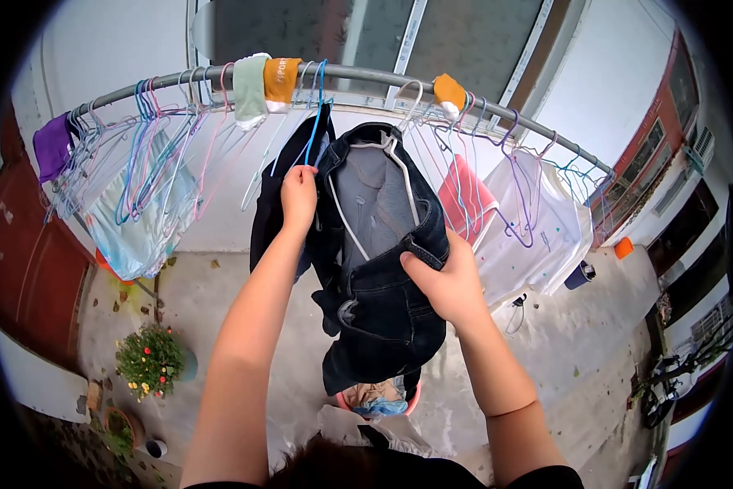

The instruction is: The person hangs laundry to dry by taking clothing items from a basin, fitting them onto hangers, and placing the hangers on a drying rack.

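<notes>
Dark denim jeans (391, 314) hang in front of me with a white hanger (405, 175) inside the waist, its hook up at the rail. My right hand (448, 281) grips the waistband on the right side, thumb on the outside. To the left, my left hand (299, 200) is closed at the lower end of a blue hanger (311, 147); the fingers hide the exact grip. A second dark garment (272, 204) hangs behind that hand, beside the jeans.
A curved metal rail (358, 75) carries many hangers, small socks (281, 80), a purple cloth (53, 152), a pink cloth (464, 200) and a white garment (537, 228). Below stands a pink basin (415, 399) with clothes. A flowering plant (149, 359) is at left.
</notes>
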Available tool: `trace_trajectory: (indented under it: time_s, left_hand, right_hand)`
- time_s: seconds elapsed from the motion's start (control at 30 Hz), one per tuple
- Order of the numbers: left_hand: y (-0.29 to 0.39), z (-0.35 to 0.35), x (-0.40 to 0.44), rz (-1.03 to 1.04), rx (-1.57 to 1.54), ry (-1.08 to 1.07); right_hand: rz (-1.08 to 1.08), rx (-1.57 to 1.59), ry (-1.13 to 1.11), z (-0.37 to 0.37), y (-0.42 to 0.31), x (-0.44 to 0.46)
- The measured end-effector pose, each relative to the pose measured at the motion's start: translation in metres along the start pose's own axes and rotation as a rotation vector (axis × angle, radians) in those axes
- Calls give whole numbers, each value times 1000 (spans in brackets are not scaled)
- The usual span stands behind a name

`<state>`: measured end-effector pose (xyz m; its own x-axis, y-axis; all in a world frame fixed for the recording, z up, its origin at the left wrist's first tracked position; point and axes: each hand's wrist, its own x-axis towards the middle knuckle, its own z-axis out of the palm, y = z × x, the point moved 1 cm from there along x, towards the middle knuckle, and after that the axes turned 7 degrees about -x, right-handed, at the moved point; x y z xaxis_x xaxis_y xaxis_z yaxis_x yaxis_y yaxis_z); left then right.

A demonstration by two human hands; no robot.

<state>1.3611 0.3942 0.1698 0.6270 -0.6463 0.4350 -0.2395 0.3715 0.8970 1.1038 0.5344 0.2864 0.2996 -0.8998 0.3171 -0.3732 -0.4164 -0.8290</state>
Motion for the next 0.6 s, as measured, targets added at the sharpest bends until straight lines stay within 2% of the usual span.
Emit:
trace_trajectory:
  time_s: [0.17, 0.27, 0.4, 0.53, 0.6]
  left_hand:
    - [-2, -3, 4, -26, 47, 41]
    - [10, -8, 1, -97, 42, -9]
    - [-12, -5, 7, 11, 49, 8]
    - [-1, -6, 2, -20, 22, -17]
    - [3, -6, 1, -25, 16, -33]
  right_hand:
    - [-6, -13, 14, 7, 0, 14]
    - [37, 31, 40, 3, 9, 8]
    - [135, 87, 61, -12, 30, -7]
    - [213, 274, 59, -14, 31, -39]
    - [185, 394, 37, -7, 30, -55]
